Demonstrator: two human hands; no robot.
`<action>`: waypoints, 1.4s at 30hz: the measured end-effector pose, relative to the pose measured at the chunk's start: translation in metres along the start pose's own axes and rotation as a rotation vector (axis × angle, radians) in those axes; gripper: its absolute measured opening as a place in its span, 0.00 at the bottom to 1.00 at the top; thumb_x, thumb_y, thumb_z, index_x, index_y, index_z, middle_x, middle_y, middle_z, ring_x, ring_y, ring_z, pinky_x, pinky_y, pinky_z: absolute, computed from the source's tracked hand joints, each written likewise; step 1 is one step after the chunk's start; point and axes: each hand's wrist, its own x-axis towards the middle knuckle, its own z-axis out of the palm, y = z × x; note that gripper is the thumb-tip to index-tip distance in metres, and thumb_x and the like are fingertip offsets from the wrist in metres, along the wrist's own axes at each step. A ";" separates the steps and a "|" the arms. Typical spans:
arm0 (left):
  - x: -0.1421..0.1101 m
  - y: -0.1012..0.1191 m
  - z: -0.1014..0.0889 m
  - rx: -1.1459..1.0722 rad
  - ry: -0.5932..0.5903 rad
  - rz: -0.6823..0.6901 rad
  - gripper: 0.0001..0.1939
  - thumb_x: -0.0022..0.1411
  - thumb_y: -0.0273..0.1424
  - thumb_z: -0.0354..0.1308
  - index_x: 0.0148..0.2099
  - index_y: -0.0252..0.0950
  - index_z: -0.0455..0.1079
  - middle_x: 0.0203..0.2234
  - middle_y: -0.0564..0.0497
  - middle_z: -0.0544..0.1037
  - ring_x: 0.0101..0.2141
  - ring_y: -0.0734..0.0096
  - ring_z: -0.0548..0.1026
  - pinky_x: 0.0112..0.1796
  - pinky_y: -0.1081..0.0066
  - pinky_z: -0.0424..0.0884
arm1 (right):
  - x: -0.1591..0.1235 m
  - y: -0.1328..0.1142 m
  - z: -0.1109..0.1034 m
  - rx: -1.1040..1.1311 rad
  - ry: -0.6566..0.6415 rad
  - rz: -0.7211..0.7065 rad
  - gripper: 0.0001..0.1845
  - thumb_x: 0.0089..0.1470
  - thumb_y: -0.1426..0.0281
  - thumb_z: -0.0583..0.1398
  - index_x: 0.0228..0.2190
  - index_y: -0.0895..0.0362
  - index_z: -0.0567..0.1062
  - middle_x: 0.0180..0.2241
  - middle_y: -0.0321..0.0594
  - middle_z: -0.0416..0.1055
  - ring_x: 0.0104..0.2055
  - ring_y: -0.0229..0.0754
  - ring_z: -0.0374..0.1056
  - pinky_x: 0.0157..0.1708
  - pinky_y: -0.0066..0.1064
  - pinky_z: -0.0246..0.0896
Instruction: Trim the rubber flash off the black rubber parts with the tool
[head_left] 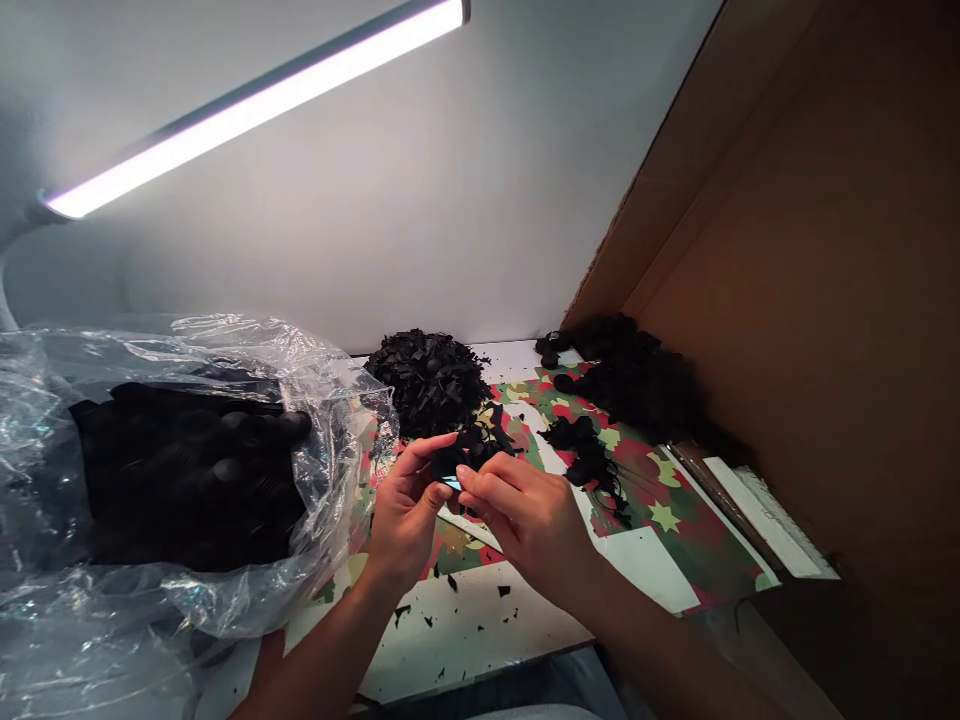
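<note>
My left hand [405,515] is closed around a small black round piece [444,462], with the thumb and fingers at its edges. My right hand [529,505] comes in from the right, its thumb and fingertips pinched against the near side of that piece. A pale, shiny sliver [452,482] shows between the two hands; its kind cannot be made out. Just beyond the fingers lie black scraps [487,432], partly hidden by the hands. What the right fingertips grip is mostly covered.
On the left, a clear plastic bag [337,400] holds many black round pieces [195,480]. Behind stands a heap of black shavings [427,380]. More black pieces [637,380] pile up by the cardboard wall [810,300]. A patterned sheet [697,540] covers the table; a lamp [262,110] shines above.
</note>
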 end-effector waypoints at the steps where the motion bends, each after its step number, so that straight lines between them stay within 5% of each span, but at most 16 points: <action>1: 0.000 0.000 0.000 0.004 -0.004 -0.004 0.18 0.59 0.36 0.68 0.51 0.37 0.77 0.32 0.50 0.79 0.25 0.75 0.73 0.26 0.76 0.72 | 0.000 0.000 -0.001 -0.009 -0.006 -0.002 0.10 0.68 0.73 0.56 0.45 0.55 0.77 0.29 0.36 0.76 0.28 0.33 0.70 0.27 0.23 0.59; 21: -0.001 -0.001 -0.005 0.080 0.012 0.100 0.16 0.59 0.35 0.69 0.50 0.42 0.79 0.38 0.48 0.79 0.35 0.69 0.78 0.33 0.76 0.75 | -0.003 -0.003 0.002 0.095 0.026 0.061 0.12 0.70 0.68 0.54 0.42 0.56 0.78 0.27 0.36 0.73 0.27 0.34 0.67 0.26 0.24 0.59; 29: 0.001 0.001 -0.007 0.055 -0.042 0.072 0.17 0.58 0.35 0.70 0.50 0.43 0.79 0.35 0.51 0.78 0.29 0.75 0.75 0.30 0.79 0.74 | -0.003 0.001 -0.003 0.146 -0.034 0.065 0.10 0.68 0.68 0.56 0.42 0.56 0.78 0.29 0.37 0.72 0.27 0.33 0.66 0.27 0.24 0.59; 42: 0.000 -0.001 -0.007 0.068 -0.054 0.075 0.17 0.58 0.35 0.69 0.50 0.42 0.78 0.36 0.50 0.78 0.32 0.73 0.76 0.31 0.77 0.74 | -0.003 -0.001 0.004 0.168 0.016 0.077 0.09 0.68 0.70 0.57 0.40 0.56 0.78 0.27 0.36 0.71 0.26 0.34 0.66 0.26 0.24 0.56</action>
